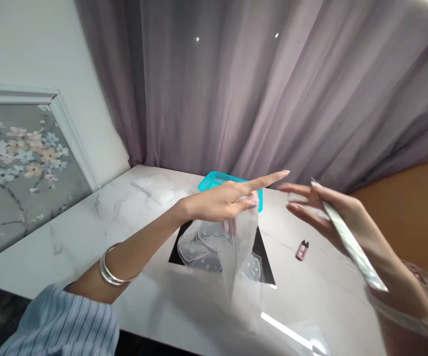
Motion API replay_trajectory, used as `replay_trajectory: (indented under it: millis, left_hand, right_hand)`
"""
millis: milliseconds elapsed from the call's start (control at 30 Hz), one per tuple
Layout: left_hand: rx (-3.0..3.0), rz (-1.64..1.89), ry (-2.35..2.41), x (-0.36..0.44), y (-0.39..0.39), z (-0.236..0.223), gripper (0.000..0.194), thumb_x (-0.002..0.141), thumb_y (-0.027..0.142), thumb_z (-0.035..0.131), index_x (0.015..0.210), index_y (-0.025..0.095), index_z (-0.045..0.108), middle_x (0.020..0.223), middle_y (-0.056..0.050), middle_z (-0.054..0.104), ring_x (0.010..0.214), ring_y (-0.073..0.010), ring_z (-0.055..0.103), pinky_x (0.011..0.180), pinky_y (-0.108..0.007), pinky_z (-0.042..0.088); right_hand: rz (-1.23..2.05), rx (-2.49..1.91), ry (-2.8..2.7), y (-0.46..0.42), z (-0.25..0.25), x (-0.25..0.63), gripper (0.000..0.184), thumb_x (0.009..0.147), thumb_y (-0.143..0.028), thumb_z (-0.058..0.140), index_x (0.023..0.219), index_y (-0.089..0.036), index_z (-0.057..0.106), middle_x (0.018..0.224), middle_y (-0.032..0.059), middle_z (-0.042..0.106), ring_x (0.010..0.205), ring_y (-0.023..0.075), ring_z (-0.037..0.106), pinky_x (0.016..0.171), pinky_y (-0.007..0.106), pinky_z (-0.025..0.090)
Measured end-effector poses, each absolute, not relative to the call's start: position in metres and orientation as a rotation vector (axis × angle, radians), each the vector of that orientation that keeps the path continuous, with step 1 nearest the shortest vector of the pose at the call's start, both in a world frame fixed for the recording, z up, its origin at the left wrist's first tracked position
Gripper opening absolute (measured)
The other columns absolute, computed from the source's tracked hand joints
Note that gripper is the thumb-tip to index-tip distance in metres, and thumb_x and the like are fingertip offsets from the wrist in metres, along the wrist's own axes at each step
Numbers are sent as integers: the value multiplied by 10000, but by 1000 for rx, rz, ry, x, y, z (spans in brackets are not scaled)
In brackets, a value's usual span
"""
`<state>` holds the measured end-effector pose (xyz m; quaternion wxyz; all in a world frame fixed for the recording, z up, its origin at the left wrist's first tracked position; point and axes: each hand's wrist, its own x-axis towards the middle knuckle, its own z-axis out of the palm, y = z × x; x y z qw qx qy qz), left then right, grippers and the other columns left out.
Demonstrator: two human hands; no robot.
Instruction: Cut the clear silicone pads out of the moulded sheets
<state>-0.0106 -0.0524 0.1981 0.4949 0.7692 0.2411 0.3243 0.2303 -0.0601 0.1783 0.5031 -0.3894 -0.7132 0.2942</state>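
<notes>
My left hand hovers over the white marble table, index finger stretched out while the other fingers pinch a clear plastic bag that hangs down from it. My right hand is just to the right, fingers spread, with a long pale flat strip lying across the palm and wrist under the thumb. Below the bag lies a black mat bearing translucent white dotted pieces. A silver bangle circles my left wrist.
A turquoise mesh basket sits at the table's far edge, behind my left hand. A small pink object lies right of the mat. Grey-purple curtains hang behind the table; a floral panel covers the left wall.
</notes>
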Motion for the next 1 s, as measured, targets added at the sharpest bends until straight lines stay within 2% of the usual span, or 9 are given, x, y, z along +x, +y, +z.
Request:
replay_trajectory:
  millis: [67, 100, 233, 300, 433, 500, 567, 800, 1000]
  left_hand:
    - [1866, 808, 579, -7, -49, 194, 621, 841, 132, 601, 1422, 311, 477, 1104, -26, 691, 838, -183, 657, 665, -273, 537]
    - [1852, 829, 596, -8, -47, 192, 635, 849, 151, 602, 1445, 299, 444, 1050, -32, 699, 800, -178, 658, 655, -274, 530]
    - [1693, 843, 729, -24, -45, 180, 677, 907, 264, 538, 1528, 253, 271, 769, 3, 671, 563, -138, 629, 607, -281, 505]
    - [1644, 807, 806, -33, -45, 171, 604, 910, 307, 528, 1480, 223, 344, 761, -3, 672, 548, -143, 634, 613, -292, 500]
    - [1764, 821, 1028, -40, -44, 149, 212, 870, 324, 569, 1005, 175, 633, 724, -12, 656, 621, -152, 623, 610, -269, 442]
    - [1859, 777, 1010, -38, -42, 140, 233, 877, 332, 539, 724, 169, 605, 621, 3, 588, 577, -128, 549, 563, -254, 384]
    - [1931, 767, 967, -32, -39, 133, 316, 890, 327, 496, 620, 175, 559, 552, 19, 507, 531, -113, 466, 525, -253, 323]
    - [2135, 942, 1088, -13, -40, 122, 280, 874, 242, 479, 624, 180, 589, 615, 3, 519, 615, -140, 448, 562, -274, 264]
    - [2270, 1046, 1132, -11, -56, 117, 259, 901, 221, 464, 722, 194, 649, 583, 6, 512, 529, -124, 397, 566, -278, 271]
  right_hand:
    - [866, -829, -1885, -46, 185, 208, 384, 706, -367, 818, 1000, -233, 610, 1204, 80, 629, 1061, 239, 625, 818, 342, 573]
    - [914, -782, -1957, -39, 186, 198, 400, 705, -379, 813, 994, -235, 577, 1136, 65, 634, 1029, 228, 623, 816, 348, 564]
    - [837, -839, -2164, -20, 173, 172, 378, 763, -402, 747, 752, -221, 414, 724, -42, 452, 640, 113, 481, 567, 246, 446]
    - [763, -871, -2227, -20, 165, 171, 390, 821, -418, 680, 706, -220, 365, 666, -56, 357, 570, 92, 357, 502, 229, 339]
    - [679, -946, -2249, -25, 161, 185, 384, 864, -410, 623, 697, -223, 332, 639, -52, 326, 576, 101, 309, 499, 233, 280]
    - [677, -964, -2269, -24, 158, 191, 374, 877, -394, 609, 709, -223, 322, 656, -49, 342, 592, 104, 314, 522, 235, 292]
    - [735, -923, -2315, -23, 151, 193, 330, 894, -374, 588, 740, -222, 339, 696, -38, 410, 631, 115, 360, 566, 242, 325]
    - [814, -824, -2288, -33, 121, 179, 255, 901, -201, 494, 724, -223, 313, 700, -43, 357, 636, 117, 308, 583, 251, 306]
    - [724, -836, -2193, -42, 115, 179, 225, 832, -99, 445, 721, -229, 300, 649, -51, 358, 595, 115, 304, 553, 253, 286]
